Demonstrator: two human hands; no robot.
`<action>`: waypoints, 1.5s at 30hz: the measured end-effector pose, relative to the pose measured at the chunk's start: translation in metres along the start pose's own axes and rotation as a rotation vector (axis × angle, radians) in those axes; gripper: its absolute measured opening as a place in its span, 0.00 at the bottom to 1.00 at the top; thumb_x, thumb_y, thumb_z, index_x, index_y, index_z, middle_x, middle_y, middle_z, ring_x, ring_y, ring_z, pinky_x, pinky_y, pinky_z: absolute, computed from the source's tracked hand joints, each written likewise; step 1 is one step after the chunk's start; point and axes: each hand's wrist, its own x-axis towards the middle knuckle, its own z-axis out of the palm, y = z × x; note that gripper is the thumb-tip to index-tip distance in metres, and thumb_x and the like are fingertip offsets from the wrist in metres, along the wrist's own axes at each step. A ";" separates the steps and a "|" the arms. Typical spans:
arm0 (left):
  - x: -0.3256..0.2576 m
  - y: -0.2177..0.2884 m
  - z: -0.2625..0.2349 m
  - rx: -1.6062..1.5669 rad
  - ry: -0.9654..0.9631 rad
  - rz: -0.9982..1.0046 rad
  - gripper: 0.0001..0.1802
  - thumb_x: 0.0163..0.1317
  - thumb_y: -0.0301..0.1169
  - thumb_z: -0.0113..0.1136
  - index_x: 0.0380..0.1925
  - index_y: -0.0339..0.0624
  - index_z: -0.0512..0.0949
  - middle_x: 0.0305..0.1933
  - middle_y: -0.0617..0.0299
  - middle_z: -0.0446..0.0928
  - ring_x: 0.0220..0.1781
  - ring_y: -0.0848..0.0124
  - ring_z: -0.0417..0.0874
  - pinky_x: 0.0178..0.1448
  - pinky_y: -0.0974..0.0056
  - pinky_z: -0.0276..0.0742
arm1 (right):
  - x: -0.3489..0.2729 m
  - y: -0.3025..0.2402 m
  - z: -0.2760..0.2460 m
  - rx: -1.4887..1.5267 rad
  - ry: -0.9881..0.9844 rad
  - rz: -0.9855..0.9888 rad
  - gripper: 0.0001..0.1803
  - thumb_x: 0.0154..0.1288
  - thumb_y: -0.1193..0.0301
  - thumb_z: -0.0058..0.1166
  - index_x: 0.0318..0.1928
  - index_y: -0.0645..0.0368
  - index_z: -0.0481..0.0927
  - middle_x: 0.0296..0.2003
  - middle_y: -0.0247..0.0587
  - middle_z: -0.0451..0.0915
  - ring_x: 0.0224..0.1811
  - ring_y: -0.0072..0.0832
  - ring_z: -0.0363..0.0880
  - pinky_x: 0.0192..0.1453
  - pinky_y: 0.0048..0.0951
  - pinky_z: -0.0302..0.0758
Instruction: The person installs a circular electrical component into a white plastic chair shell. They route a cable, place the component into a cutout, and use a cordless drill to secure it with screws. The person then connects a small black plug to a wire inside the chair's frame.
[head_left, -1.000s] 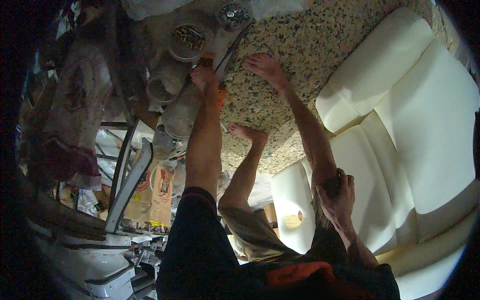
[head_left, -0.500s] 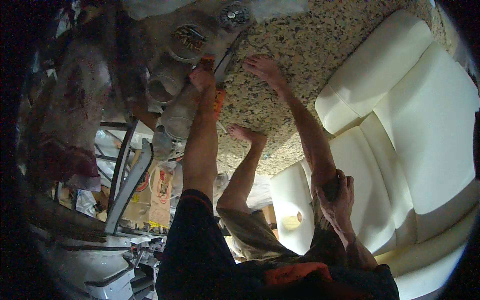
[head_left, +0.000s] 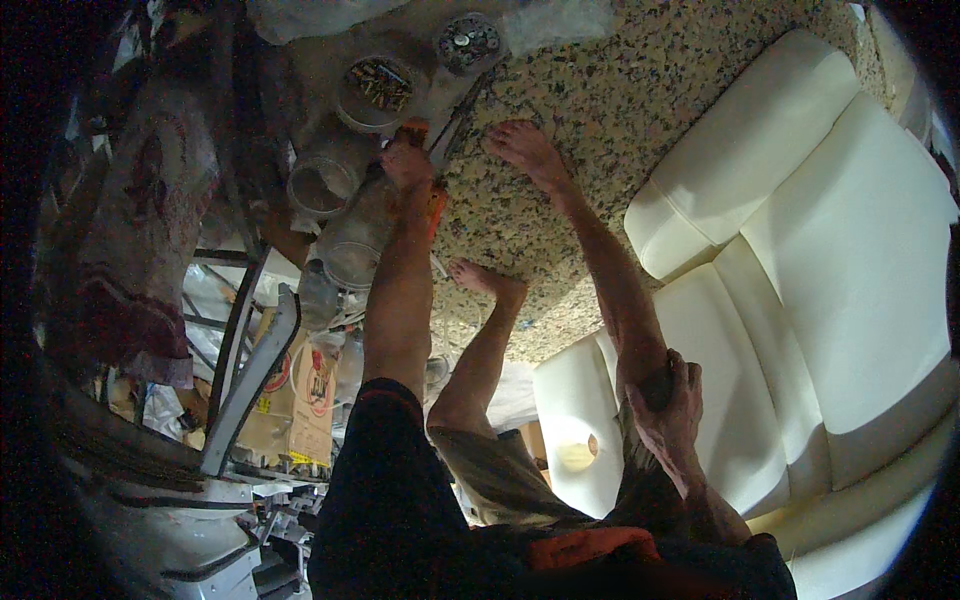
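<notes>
My left hand (head_left: 406,165) reaches far forward past a dark sleeve and is closed around an orange tool (head_left: 436,208). Bits of orange show on both sides of the fist; its exact kind is hidden. By that hand, thin dark rods (head_left: 462,120) lie on the speckled stone floor (head_left: 580,90). A clear tub of small brass-coloured pieces (head_left: 376,92) stands just beyond it. My right hand (head_left: 668,410) is bent around my right knee, fingers over the top. My bare feet rest on the floor, the right one (head_left: 525,150) farther out than the left (head_left: 484,276).
A cream padded chair or seat (head_left: 740,330) fills the right side. More round tubs (head_left: 322,186) and a tub of small metal parts (head_left: 468,42) stand at left and far. Metal frame bars (head_left: 250,380), a cardboard box (head_left: 312,400) and a stained cloth (head_left: 150,220) crowd the left.
The whole view has shifted slightly. My left hand stays closed on the orange tool with a small turn, and my right hand stays on the knee.
</notes>
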 end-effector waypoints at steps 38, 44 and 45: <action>-0.039 -0.025 -0.071 -2.136 0.054 -0.673 0.07 0.59 0.23 0.71 0.37 0.35 0.85 0.41 0.49 0.86 0.40 0.57 0.89 0.42 0.53 0.86 | 0.009 0.006 -0.003 -0.048 -0.003 -0.062 0.45 0.56 0.58 0.73 0.70 0.64 0.68 0.52 0.57 0.72 0.53 0.57 0.77 0.57 0.55 0.78; -0.036 -0.027 -0.058 -2.391 0.002 -0.399 0.08 0.62 0.31 0.70 0.35 0.38 0.86 0.38 0.54 0.87 0.40 0.61 0.89 0.42 0.53 0.86 | 0.011 0.004 -0.009 -0.021 -0.030 -0.077 0.44 0.58 0.59 0.72 0.70 0.62 0.66 0.52 0.58 0.71 0.52 0.58 0.76 0.54 0.55 0.77; -0.036 -0.027 -0.060 -2.455 -0.038 -0.479 0.08 0.63 0.33 0.69 0.34 0.38 0.86 0.38 0.55 0.87 0.39 0.62 0.88 0.41 0.54 0.85 | 0.010 0.004 -0.009 -0.016 -0.031 -0.082 0.44 0.58 0.59 0.72 0.70 0.62 0.66 0.51 0.58 0.71 0.52 0.58 0.76 0.55 0.55 0.77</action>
